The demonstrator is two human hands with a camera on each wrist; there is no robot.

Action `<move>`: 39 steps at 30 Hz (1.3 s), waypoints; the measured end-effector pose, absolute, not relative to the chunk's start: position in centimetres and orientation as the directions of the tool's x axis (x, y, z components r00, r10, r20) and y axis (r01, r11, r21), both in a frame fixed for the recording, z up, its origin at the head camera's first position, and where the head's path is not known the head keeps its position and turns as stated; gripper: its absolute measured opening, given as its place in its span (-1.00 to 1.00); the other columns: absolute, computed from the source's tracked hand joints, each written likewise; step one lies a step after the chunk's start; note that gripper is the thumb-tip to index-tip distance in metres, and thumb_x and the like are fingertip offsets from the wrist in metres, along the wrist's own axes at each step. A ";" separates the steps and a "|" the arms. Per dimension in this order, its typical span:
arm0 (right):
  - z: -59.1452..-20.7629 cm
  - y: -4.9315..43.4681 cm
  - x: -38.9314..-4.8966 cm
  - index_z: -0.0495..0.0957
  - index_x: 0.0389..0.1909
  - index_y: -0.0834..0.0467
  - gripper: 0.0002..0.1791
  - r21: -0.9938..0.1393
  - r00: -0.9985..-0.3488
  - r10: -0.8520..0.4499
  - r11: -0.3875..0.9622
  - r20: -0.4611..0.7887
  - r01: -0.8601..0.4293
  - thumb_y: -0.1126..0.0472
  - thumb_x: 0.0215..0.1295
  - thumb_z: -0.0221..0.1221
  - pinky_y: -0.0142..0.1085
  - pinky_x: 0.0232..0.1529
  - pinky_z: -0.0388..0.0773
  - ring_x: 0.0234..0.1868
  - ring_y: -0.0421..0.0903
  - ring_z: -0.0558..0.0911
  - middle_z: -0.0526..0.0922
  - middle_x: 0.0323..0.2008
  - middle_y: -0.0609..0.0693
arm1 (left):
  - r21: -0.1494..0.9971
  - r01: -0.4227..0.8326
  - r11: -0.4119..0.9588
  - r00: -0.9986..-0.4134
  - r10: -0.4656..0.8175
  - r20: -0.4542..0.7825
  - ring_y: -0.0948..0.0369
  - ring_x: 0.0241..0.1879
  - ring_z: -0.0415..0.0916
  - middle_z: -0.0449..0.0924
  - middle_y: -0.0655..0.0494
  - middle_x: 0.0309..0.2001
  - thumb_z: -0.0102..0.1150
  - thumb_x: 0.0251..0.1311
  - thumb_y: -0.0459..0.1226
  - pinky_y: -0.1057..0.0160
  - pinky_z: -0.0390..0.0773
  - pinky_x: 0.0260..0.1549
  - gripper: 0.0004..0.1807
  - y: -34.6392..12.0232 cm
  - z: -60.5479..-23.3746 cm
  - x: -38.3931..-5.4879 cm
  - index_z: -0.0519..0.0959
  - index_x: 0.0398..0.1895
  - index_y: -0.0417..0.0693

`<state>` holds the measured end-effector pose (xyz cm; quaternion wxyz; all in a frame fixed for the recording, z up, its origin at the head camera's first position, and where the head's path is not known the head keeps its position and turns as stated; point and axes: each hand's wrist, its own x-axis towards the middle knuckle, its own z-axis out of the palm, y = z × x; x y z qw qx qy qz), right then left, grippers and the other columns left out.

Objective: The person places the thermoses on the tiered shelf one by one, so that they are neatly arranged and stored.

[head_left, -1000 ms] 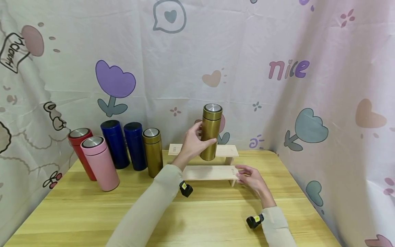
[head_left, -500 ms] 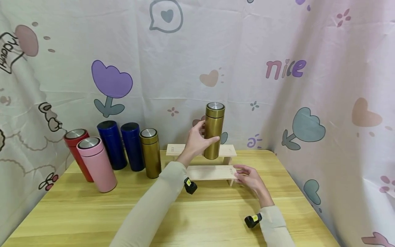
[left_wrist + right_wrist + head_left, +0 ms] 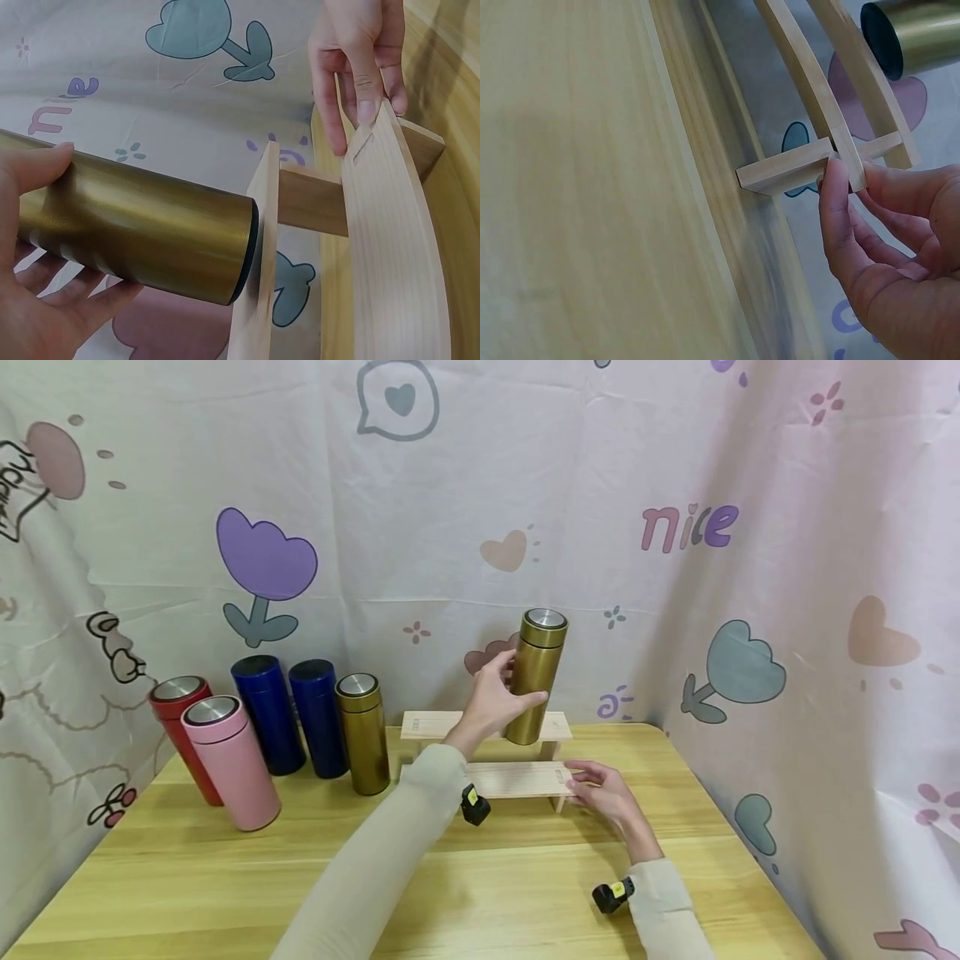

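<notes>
My left hand [image 3: 495, 699] grips a gold thermos bottle [image 3: 537, 677] with a silver-topped lid, thumb on one side and fingers round the other. The bottle leans a little to the right. Its dark base sits right at the upper board [image 3: 259, 225] of a two-step wooden rack in the left wrist view. My right hand [image 3: 606, 793] pinches the right end of the lower board [image 3: 517, 779] between thumb and fingers. Part of the rack is hidden behind the left hand and sleeve.
On the left of the table [image 3: 480, 893] stand a red bottle [image 3: 187, 735], a pink bottle [image 3: 236, 768], two blue bottles [image 3: 270, 718] and another gold bottle [image 3: 364, 735]. A patterned curtain [image 3: 450, 527] hangs close behind and along both sides.
My left hand has carried the gold thermos bottle to the right over the rack, and the bottle now tilts more. The right hand keeps its hold on the lower board. The head view shifted slightly.
</notes>
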<state>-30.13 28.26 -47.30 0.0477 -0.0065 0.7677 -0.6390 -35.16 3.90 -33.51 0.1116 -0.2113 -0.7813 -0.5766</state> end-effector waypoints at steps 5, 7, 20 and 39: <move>-47.3 28.3 -30.1 0.41 0.39 0.36 -0.46 -0.980 -0.995 -0.067 0.188 -0.073 0.059 0.45 0.41 0.19 -0.35 -0.07 0.76 -0.21 -0.15 0.68 0.57 0.02 0.20 | 0.852 0.460 0.249 -0.886 0.194 0.422 -0.05 0.24 0.56 0.55 -0.07 0.28 0.57 0.05 -0.15 -0.10 0.61 0.21 -0.14 4.4 -33.3 -35.4 0.39 0.45 0.00; -47.3 28.3 -30.1 0.41 0.39 0.35 -0.46 -0.980 -0.995 -0.063 0.187 -0.075 0.062 0.45 0.41 0.19 -0.35 -0.07 0.76 -0.20 -0.14 0.68 0.56 0.02 0.20 | 0.852 0.467 0.237 -0.882 0.192 0.430 -0.07 0.25 0.57 0.55 -0.08 0.28 0.56 0.06 -0.17 -0.10 0.61 0.22 -0.15 4.7 -33.2 -35.5 0.39 0.44 -0.01; -47.2 28.2 -30.0 0.40 0.40 0.37 -0.45 -0.981 -0.995 -0.069 0.187 -0.068 0.054 0.44 0.41 0.21 -0.34 -0.04 0.75 -0.19 -0.16 0.67 0.56 0.05 0.24 | 0.846 0.475 0.241 -0.879 0.167 0.446 -0.09 0.26 0.57 0.56 -0.12 0.28 0.56 0.06 -0.21 -0.07 0.60 0.27 -0.15 6.6 -33.7 -36.3 0.39 0.45 -0.03; -47.0 28.2 -30.1 0.43 0.37 0.37 -0.48 -0.977 -0.996 -0.062 0.206 -0.061 0.047 0.43 0.41 0.21 -0.34 -0.08 0.76 -0.23 -0.14 0.67 0.56 -0.01 0.20 | 0.845 0.472 0.251 -0.881 0.159 0.445 -0.07 0.28 0.56 0.55 -0.10 0.30 0.55 0.10 -0.20 -0.06 0.59 0.27 -0.16 7.9 -34.6 -37.6 0.37 0.46 -0.02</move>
